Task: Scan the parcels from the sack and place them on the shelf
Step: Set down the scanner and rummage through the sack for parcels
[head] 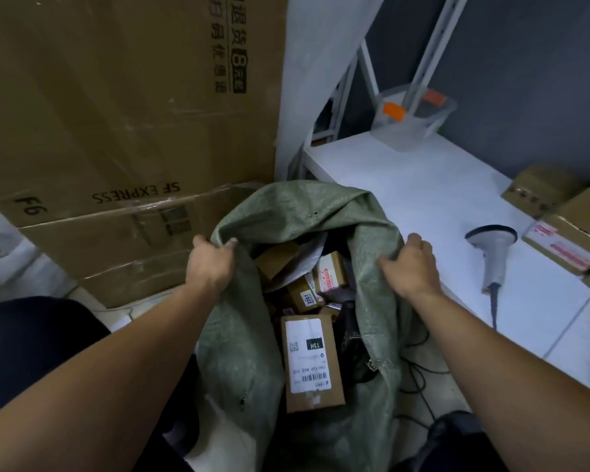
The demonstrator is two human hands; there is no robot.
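Labelled box (312, 362) lies lengthwise in sack (239, 335) mouth, between left hand (212, 264) and right hand (413, 267); both clamp the rim; right slightly nearer.

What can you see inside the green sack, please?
The left hand and right hand grip the mouth of the green sack. Inside lie cardboard parcels: a long box with a white label, a small box marked 2201, a red-labelled box. Whatever lies beneath them is covered.

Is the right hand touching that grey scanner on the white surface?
Apart. The head view shows the right hand gripping the sack edge, with bare white surface between it and the scanner.
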